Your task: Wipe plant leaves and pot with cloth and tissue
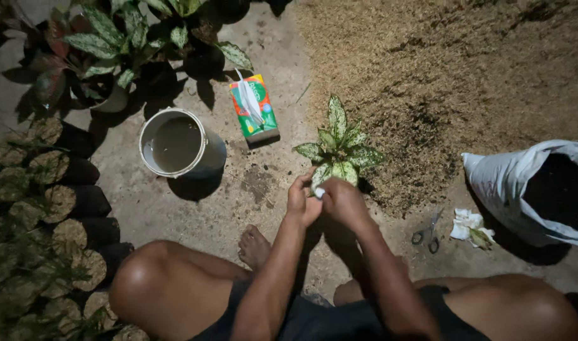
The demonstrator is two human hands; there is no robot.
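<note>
Small green-and-white speckled leafy plant is standing on the concrete floor at the edge of a tan husk pile, directly ahead of the crouching person. Left hand is gripping its base, fingers closed on the stem, apparently steadying it. Right hand is pinching a small white scrap against the base. White bucket, tissue box and scissors are lying near, apparently for ready access.

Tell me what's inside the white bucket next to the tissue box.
The white bucket holds murky brownish liquid with a flat surface, well below the rim. Nothing floats on it. Whatever lies beneath the surface, including the bottom, is hidden by the cloudy liquid and dim light.
</note>
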